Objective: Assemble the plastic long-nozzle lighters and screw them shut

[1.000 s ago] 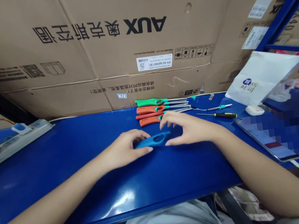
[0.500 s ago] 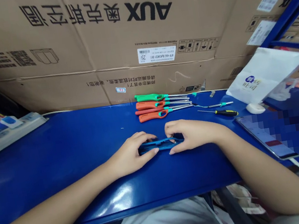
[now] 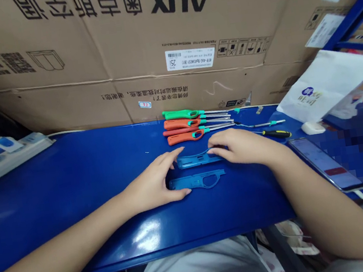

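Two blue plastic halves of a lighter casing are on the blue table. The far half point(image 3: 192, 160) has its hollow inner side showing; its right end is gripped between the thumb and fingers of my right hand point(image 3: 242, 145), which cover that end. The near half point(image 3: 190, 182) lies closer to me, its trigger loop pointing right. My left hand point(image 3: 147, 182) is spread at the left ends of both halves, its thumb beside the near one and its fingertips by the far one. Whether those fingertips touch is unclear.
Several long-necked lighters, one green point(image 3: 181, 114) and others orange or red point(image 3: 185, 137), lie beyond my hands. At right are a thin metal tube point(image 3: 270, 123), a screwdriver point(image 3: 276, 133), a phone point(image 3: 325, 164) and a paper bag point(image 3: 327, 82). A power strip point(image 3: 27, 152) is far left.
The blue casing, held together between both hands before, is now in two separate halves. My right hand has moved away from me with the far half; my left hand has spread wider.
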Demonstrator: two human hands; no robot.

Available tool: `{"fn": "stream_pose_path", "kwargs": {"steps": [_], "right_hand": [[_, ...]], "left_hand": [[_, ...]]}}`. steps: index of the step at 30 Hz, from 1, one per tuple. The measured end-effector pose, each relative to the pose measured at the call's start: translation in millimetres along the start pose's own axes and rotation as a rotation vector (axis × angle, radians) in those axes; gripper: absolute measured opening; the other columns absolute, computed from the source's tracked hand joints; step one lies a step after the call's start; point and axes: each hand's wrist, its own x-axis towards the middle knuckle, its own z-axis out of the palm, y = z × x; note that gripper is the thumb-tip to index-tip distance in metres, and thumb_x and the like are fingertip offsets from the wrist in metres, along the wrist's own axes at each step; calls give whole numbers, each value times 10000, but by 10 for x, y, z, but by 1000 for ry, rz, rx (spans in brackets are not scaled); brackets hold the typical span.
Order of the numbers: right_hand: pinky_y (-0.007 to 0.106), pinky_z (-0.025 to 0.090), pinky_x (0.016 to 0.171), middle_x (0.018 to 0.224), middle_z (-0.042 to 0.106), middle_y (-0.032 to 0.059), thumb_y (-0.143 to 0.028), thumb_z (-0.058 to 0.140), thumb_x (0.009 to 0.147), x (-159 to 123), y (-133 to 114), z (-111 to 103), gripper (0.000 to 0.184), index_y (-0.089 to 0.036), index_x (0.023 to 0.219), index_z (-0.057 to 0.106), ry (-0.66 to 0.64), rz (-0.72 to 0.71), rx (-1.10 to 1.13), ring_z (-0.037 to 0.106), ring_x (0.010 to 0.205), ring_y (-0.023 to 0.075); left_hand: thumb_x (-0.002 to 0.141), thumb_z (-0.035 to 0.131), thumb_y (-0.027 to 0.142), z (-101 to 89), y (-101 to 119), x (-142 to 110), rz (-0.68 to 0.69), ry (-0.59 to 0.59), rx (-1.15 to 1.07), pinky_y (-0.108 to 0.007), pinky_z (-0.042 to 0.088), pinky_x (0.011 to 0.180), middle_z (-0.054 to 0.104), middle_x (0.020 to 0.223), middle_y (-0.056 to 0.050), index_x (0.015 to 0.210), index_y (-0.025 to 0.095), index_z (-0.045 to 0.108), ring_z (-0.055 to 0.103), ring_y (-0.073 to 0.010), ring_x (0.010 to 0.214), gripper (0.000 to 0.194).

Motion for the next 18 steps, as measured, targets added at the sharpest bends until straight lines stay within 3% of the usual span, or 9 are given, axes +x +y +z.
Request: {"fn": "stream_pose_path", "kwargs": {"steps": [4,7,9,14,18], "right_hand": [[281,391,714,861,714,55,-323,516,994,-59,83,-119,257,-169,862,674,86,16,31,597,761,169],[264,406,681,808,715,38,-371,543,975,-103,108,-192,285,-161,866,701,94,21,179,593,705,149],[252,403,638,767,707,25,-409,560,962,-125,96,-213,314,-160,859,720,14,17,278,575,665,137],[229,399,597,747,693,9,-382,608,943,-104,-39,-81,273,-155,865,738,-327,-78,398,570,636,113],[230,375,605,694,641,-12,-364,672,912,-11,-178,93,264,-165,740,676,-343,-138,301,553,629,102]], "left_hand": [[844,740,443,-9,-50,1,5,-8,-16,-378,556,897,613,1232,-73,1592,263,241,622,-219,1000,916],[907,686,425,11,-95,12,7,29,0,-393,546,905,644,1149,-58,1567,262,295,628,-223,1001,785],[922,673,409,35,-120,27,23,69,16,-405,539,923,654,1113,-59,1530,247,364,631,-234,1023,702],[916,687,433,106,-189,77,73,148,18,-420,539,923,669,1079,-66,1450,205,465,638,-243,1009,622],[920,680,497,100,-189,89,81,147,33,-425,531,930,667,1086,-71,1431,193,487,625,-240,1005,625]]}}
